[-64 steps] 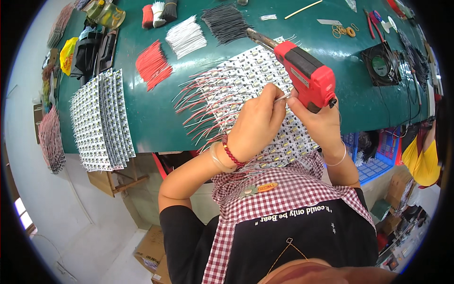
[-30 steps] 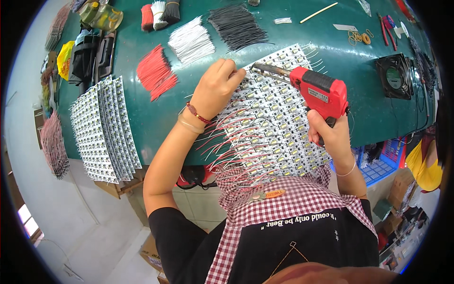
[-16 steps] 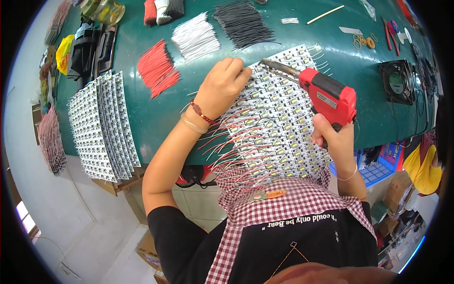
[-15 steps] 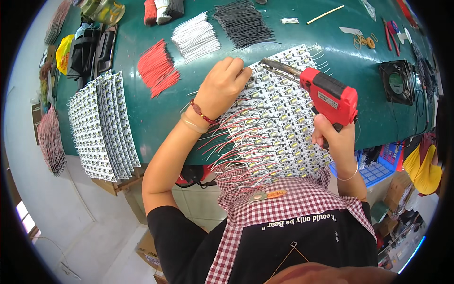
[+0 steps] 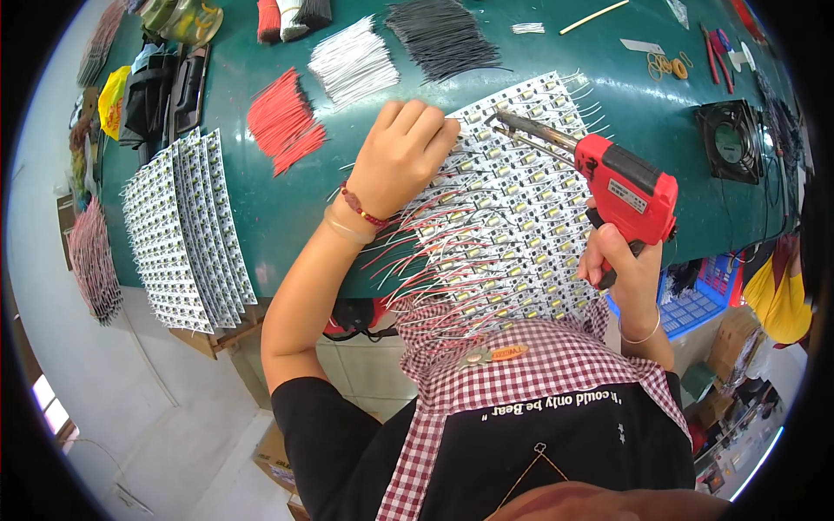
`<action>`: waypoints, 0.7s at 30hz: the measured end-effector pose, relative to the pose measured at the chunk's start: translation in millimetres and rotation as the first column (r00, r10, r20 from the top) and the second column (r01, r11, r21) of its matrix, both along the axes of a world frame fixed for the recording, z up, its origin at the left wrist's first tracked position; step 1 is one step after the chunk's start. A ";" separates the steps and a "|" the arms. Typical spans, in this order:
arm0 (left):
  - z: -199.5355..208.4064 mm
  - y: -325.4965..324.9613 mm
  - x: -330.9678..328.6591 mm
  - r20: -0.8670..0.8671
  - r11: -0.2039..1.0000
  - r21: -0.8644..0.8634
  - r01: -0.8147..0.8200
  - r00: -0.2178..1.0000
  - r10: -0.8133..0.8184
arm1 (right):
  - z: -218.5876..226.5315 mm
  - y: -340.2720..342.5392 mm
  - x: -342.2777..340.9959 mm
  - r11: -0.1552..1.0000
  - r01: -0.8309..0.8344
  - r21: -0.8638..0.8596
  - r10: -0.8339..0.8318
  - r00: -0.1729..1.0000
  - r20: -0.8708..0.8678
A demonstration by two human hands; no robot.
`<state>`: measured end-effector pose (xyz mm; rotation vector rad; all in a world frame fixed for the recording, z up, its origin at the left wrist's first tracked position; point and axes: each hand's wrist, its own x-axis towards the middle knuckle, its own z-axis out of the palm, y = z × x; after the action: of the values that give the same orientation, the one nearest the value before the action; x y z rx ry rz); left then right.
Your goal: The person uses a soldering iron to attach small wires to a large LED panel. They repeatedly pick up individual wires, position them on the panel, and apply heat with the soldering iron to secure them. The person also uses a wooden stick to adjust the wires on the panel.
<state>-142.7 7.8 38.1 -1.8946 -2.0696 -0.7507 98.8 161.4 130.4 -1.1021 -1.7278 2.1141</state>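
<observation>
A white sheet of circuit boards (image 5: 539, 187) with rows of small yellowish components lies before me, its near end against my checked apron. Red and white wires (image 5: 434, 252) fan out from its left side, and short pale wires from its far right edge. My left hand (image 5: 406, 156) is closed in a pinch at the sheet's far left edge; the fingertips hide what they hold. My right hand (image 5: 621, 260) grips the handle of a red and black soldering gun (image 5: 630, 187). The gun's metal tip points left over the sheet's far rows, a little right of my left fingers.
Bundles of red wires (image 5: 282, 122), white wires (image 5: 354, 62) and black wires (image 5: 443, 39) lie beyond the sheet. More circuit sheets (image 5: 178, 234) stand at the left. A small black fan (image 5: 730, 143), rubber bands (image 5: 667, 65) and red pliers (image 5: 718, 62) are at the right.
The soldering gun has moved right and slightly nearer to me with my right hand, and its tip has shifted right. My left hand keeps its pinch at the sheet's edge.
</observation>
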 end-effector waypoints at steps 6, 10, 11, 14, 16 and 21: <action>-4.6 -2.0 12.9 0.102 0.996 -0.068 0.050 0.994 -0.043 | -2.1 0.1 1.1 0.998 -0.062 -0.011 0.063 0.989 0.131; -4.1 -1.2 13.5 0.110 0.996 -0.080 0.044 0.993 -0.035 | -6.1 -0.7 1.8 0.988 -0.156 0.022 0.150 0.974 0.172; -3.7 -1.1 14.6 0.111 0.996 -0.085 0.041 0.993 -0.031 | -6.6 -1.4 2.3 0.991 -0.132 0.008 0.129 0.979 0.161; -3.6 -0.5 14.7 0.106 0.996 -0.086 0.037 0.994 -0.028 | -8.2 -3.6 2.7 0.996 -0.092 -0.009 0.093 0.985 0.147; -3.0 0.5 14.4 0.104 0.996 -0.085 0.039 0.994 -0.030 | -10.1 -4.2 3.4 0.994 -0.106 0.015 0.102 0.982 0.160; -3.1 2.0 15.8 0.099 0.996 -0.082 0.043 0.994 -0.035 | -3.6 -3.6 4.2 0.983 -0.169 0.070 0.151 0.966 0.208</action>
<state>-127.0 9.9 35.0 -1.9857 -2.1605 -0.7919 103.0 157.7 126.8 -1.2275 -2.0451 2.0540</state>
